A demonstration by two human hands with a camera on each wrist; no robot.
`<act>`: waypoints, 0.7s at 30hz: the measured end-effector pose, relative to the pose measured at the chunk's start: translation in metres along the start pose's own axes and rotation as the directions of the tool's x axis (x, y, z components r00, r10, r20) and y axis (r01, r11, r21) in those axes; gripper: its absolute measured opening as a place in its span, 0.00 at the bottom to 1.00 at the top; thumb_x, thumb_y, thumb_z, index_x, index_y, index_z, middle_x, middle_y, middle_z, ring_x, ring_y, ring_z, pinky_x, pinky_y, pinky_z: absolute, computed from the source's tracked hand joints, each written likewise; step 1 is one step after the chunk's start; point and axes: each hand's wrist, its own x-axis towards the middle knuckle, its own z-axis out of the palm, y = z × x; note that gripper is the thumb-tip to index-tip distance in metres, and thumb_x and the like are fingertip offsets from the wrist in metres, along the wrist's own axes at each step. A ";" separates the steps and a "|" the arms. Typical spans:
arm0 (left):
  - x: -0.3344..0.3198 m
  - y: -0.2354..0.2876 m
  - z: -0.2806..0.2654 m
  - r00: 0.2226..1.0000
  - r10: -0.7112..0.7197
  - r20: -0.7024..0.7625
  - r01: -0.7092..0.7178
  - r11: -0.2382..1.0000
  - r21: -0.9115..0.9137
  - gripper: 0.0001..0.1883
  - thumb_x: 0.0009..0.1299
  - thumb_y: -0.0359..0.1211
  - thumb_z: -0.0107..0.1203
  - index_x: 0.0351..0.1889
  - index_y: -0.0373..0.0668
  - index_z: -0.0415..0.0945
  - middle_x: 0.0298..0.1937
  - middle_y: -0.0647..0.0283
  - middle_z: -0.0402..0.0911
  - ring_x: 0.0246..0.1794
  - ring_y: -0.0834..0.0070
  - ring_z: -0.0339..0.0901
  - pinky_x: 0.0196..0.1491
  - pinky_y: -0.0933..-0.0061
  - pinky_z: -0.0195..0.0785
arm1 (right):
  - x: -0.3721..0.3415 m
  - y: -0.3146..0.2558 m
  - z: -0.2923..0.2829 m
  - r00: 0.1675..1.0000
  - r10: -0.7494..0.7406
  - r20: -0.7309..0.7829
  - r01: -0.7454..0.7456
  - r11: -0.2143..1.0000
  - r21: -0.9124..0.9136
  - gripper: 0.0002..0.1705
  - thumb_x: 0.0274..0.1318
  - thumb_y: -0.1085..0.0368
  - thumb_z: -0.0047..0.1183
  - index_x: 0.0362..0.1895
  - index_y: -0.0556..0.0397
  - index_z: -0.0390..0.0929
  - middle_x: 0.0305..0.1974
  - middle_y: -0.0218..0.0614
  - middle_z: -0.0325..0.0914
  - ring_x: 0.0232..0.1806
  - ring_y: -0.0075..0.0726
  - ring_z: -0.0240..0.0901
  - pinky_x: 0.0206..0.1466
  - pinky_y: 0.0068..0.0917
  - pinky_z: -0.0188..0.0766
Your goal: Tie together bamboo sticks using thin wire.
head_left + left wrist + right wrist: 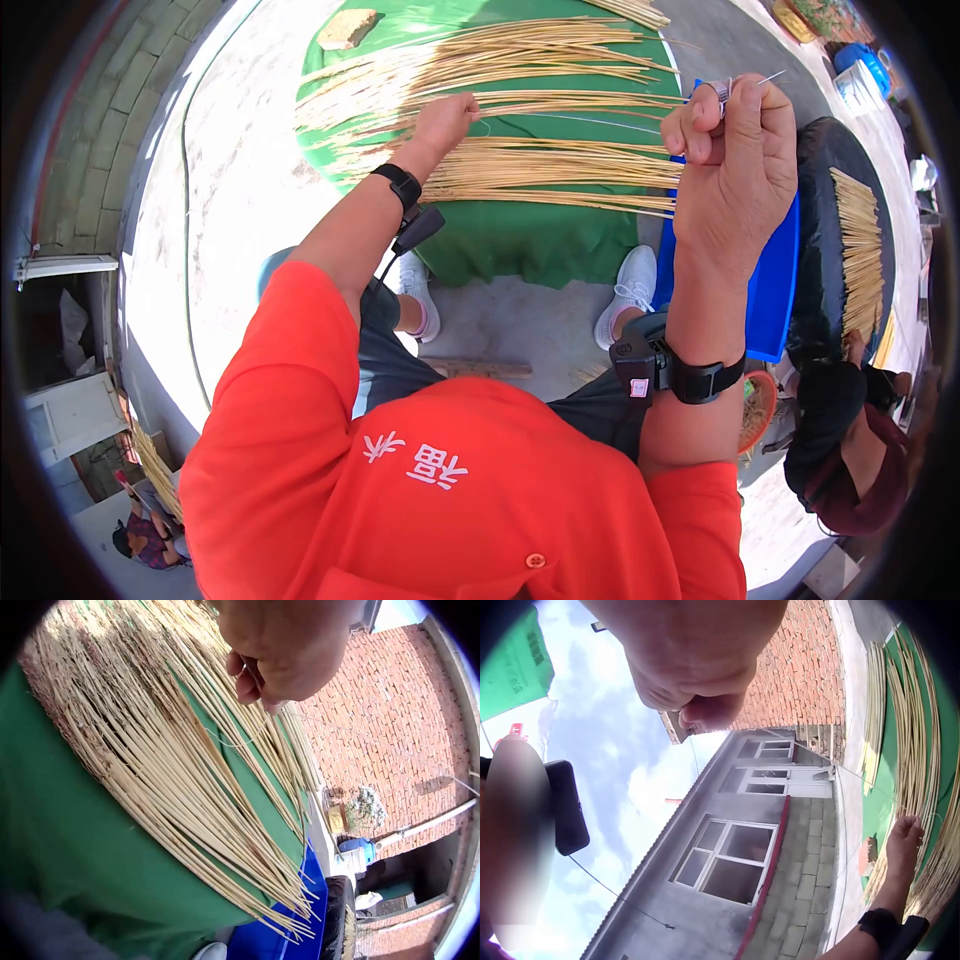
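I observe the bare right hand point(737, 175) raised above and beyond the table's right side, wrist upright, fingers bent and pinching a thin, silvery needle-like rod point(770, 77). The left hand point(445, 125) reaches forward, fingers curled, gripping a fine white thread point(234, 745), which hangs in a slack loop over the stalks. Beneath lie long, smooth, straw-coloured stalks point(560, 165), spread in separate rows with frayed, brushy heads to the left, on a smooth green cloth point(540, 240). A rough tan block point(347, 29) rests at the far left. White Chinese characters mark the red shirt point(480, 510); I read 福. The small white label point(639, 388) on the right wrist device is illegible to me.
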 end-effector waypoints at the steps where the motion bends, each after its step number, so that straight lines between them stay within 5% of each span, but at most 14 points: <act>1: 0.000 -0.004 0.006 1.000 -0.027 0.006 0.027 1.000 -0.008 0.05 0.61 0.36 0.51 0.30 0.47 0.73 0.28 0.59 0.78 0.32 0.59 0.74 0.34 0.60 0.66 | -0.001 -0.002 -0.002 1.000 -0.015 -0.004 0.015 1.000 -0.007 0.05 0.61 0.67 0.41 0.35 0.56 0.65 0.22 0.35 0.69 0.17 0.21 0.57 0.23 0.23 0.63; 11: -0.005 -0.035 0.039 0.990 -0.106 0.092 0.105 0.994 0.022 0.04 0.60 0.36 0.53 0.30 0.50 0.75 0.28 0.60 0.78 0.33 0.60 0.74 0.36 0.60 0.67 | -0.004 -0.017 -0.014 0.991 -0.124 -0.048 0.116 0.981 -0.155 0.06 0.62 0.66 0.40 0.35 0.55 0.65 0.21 0.33 0.64 0.18 0.20 0.54 0.22 0.21 0.59; 16: -0.008 -0.046 0.045 0.993 -0.048 0.104 0.064 0.987 -0.150 0.04 0.60 0.31 0.53 0.32 0.45 0.76 0.28 0.59 0.78 0.31 0.62 0.74 0.36 0.65 0.66 | -0.002 -0.020 -0.022 0.985 -0.166 -0.048 0.156 0.973 -0.169 0.06 0.62 0.66 0.39 0.35 0.55 0.66 0.21 0.33 0.65 0.19 0.20 0.52 0.24 0.21 0.58; 21: -0.011 -0.044 0.045 0.991 -0.095 0.091 0.109 0.982 -0.154 0.05 0.61 0.31 0.52 0.34 0.46 0.77 0.30 0.59 0.78 0.32 0.61 0.74 0.40 0.66 0.66 | -0.002 -0.010 -0.017 0.990 -0.050 -0.132 0.028 0.987 -0.161 0.06 0.61 0.67 0.41 0.34 0.56 0.66 0.22 0.33 0.66 0.19 0.20 0.54 0.24 0.21 0.59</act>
